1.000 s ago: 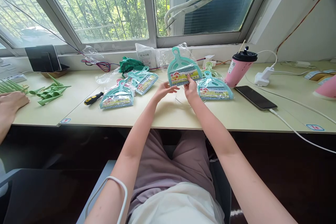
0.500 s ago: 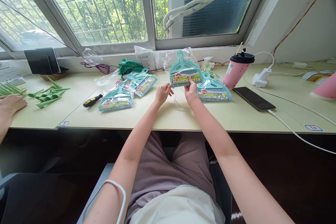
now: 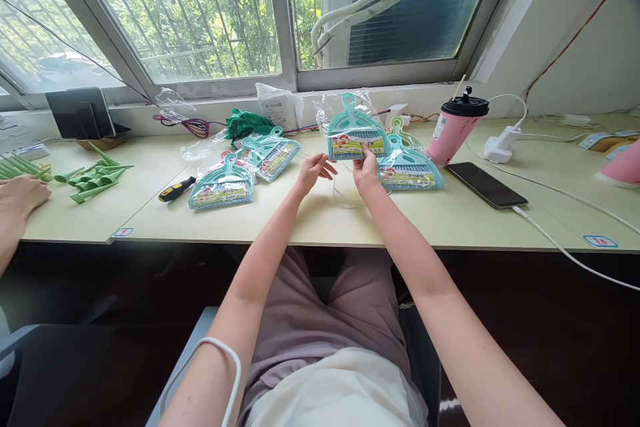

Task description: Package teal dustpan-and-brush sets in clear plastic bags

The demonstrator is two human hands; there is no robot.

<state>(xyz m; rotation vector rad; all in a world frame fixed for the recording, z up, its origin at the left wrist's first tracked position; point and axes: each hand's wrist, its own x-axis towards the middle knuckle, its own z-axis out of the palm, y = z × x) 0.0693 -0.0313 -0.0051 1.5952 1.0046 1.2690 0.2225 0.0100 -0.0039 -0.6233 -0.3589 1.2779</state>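
My right hand (image 3: 367, 172) grips the lower edge of a teal mini dustpan-and-brush set (image 3: 356, 133) in a clear plastic bag and holds it upright above the desk. Beside it my left hand (image 3: 312, 171) has its fingers loosely curled, just left of the bag's bottom corner; I cannot tell whether it pinches the plastic. Another packed set (image 3: 409, 170) lies right of my right hand. Two more packed sets (image 3: 223, 185) (image 3: 270, 155) lie to the left.
A pink cup with black lid (image 3: 457, 127), a black phone on a cable (image 3: 486, 185) and a white charger (image 3: 499, 145) are at right. A black-and-yellow screwdriver (image 3: 177, 189), green cones (image 3: 95, 178) and another person's hand (image 3: 20, 195) are at left. The desk (image 3: 320, 217) ends near my lap.
The held set has shifted slightly right and stands more upright. My left hand has drawn a little away from its lower edge.
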